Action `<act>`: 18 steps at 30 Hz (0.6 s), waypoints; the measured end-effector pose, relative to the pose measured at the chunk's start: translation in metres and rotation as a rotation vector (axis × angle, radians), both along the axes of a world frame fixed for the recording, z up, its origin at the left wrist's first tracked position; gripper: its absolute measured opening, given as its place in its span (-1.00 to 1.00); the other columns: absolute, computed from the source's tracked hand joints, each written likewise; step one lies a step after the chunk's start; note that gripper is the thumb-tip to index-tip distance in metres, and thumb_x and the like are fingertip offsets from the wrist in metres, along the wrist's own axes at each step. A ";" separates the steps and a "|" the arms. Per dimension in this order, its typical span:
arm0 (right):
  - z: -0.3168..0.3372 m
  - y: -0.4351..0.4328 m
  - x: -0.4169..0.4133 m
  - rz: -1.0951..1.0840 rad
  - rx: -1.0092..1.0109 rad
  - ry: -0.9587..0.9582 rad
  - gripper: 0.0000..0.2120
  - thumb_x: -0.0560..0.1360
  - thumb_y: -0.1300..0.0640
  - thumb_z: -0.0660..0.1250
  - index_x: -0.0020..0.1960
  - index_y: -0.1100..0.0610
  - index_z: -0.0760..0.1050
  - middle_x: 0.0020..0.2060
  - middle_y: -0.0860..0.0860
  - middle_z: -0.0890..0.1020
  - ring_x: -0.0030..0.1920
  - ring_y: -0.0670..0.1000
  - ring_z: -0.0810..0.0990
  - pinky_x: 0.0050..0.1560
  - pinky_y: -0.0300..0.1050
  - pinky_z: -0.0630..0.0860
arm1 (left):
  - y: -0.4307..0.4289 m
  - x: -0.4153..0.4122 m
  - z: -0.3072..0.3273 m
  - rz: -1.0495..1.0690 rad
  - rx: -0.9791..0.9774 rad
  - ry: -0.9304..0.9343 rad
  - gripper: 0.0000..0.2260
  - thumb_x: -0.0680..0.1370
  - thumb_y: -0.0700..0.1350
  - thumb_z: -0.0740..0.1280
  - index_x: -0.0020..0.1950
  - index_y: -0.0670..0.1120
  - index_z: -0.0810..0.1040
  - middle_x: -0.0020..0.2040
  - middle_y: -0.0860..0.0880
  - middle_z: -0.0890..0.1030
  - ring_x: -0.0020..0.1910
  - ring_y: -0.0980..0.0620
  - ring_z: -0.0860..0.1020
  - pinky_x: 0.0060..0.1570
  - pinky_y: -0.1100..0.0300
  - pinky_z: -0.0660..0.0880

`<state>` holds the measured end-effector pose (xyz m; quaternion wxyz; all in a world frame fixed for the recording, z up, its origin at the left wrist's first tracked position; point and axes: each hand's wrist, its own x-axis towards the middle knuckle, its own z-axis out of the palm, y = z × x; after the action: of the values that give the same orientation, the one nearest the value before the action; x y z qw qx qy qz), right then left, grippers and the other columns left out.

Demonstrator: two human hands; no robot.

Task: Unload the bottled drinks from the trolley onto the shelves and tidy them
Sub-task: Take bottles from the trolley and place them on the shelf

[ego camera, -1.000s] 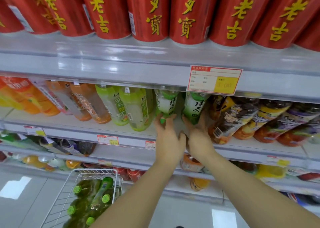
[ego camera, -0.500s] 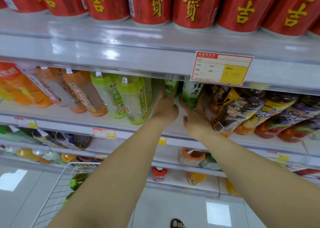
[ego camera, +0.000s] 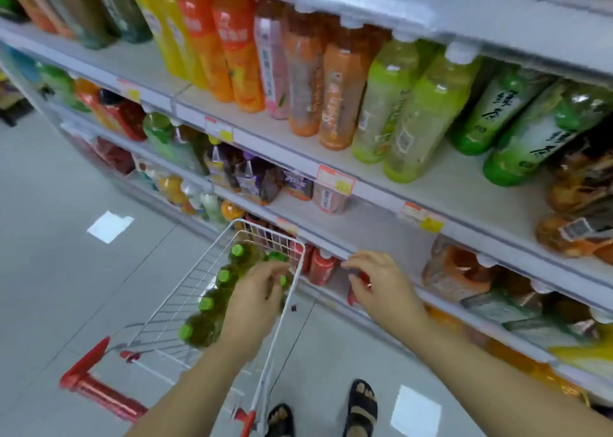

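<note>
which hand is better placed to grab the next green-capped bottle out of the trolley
Left. The left hand is already over the bottles inside the trolley, fingers curled by one cap. The right hand hangs outside, by the shelf.

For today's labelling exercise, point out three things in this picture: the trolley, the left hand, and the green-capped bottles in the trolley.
trolley [ego camera: 288,299]: head view, on the white wire of its right rim.
left hand [ego camera: 253,299]: head view, on the back of the hand.
green-capped bottles [ego camera: 207,304]: head view, on one bottle's green cap.
</note>
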<state>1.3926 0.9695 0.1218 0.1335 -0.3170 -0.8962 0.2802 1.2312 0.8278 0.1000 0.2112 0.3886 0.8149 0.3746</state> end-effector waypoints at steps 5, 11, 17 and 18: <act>-0.067 -0.052 -0.066 0.173 -0.174 -0.208 -0.78 0.48 0.19 0.29 0.09 0.10 0.59 0.03 0.04 0.61 0.09 0.06 0.54 0.09 -0.19 0.38 | -0.102 -0.037 -0.062 0.268 -0.159 -0.040 -0.79 0.54 -0.23 0.28 0.05 0.03 0.60 0.00 0.10 0.60 -0.05 0.09 0.55 -0.10 0.23 0.42; -0.160 -0.056 -0.138 0.249 -0.152 -0.481 -0.60 0.42 0.19 0.34 0.26 0.11 0.48 0.20 0.13 0.49 0.18 0.14 0.50 0.22 -0.01 0.42 | -0.158 -0.053 -0.121 0.439 -0.201 -0.111 -0.76 0.53 -0.29 0.25 0.08 -0.05 0.60 0.00 0.09 0.59 -0.01 0.05 0.56 -0.02 0.12 0.47; -0.242 -0.038 -0.169 0.260 0.181 -0.658 -0.55 0.42 0.10 0.35 0.30 0.04 0.42 0.21 0.14 0.45 0.13 0.22 0.52 0.18 0.04 0.40 | -0.163 -0.052 -0.154 0.502 -0.084 -0.247 -0.76 0.57 -0.23 0.23 0.11 0.05 0.56 0.02 0.20 0.56 -0.01 0.29 0.51 -0.09 0.48 0.39; -0.251 -0.036 -0.171 0.269 0.230 -0.699 -0.58 0.43 0.09 0.35 0.28 0.03 0.43 0.19 0.15 0.44 0.09 0.24 0.53 0.15 0.04 0.37 | -0.164 -0.051 -0.157 0.512 -0.075 -0.269 -0.75 0.57 -0.22 0.23 0.11 0.08 0.55 0.02 0.22 0.55 0.00 0.33 0.51 -0.10 0.52 0.38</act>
<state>1.2220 0.9333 -0.1290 -0.1829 -0.2557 -0.9469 0.0680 1.1804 0.6640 -0.0574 0.2302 0.1090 0.8643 0.4337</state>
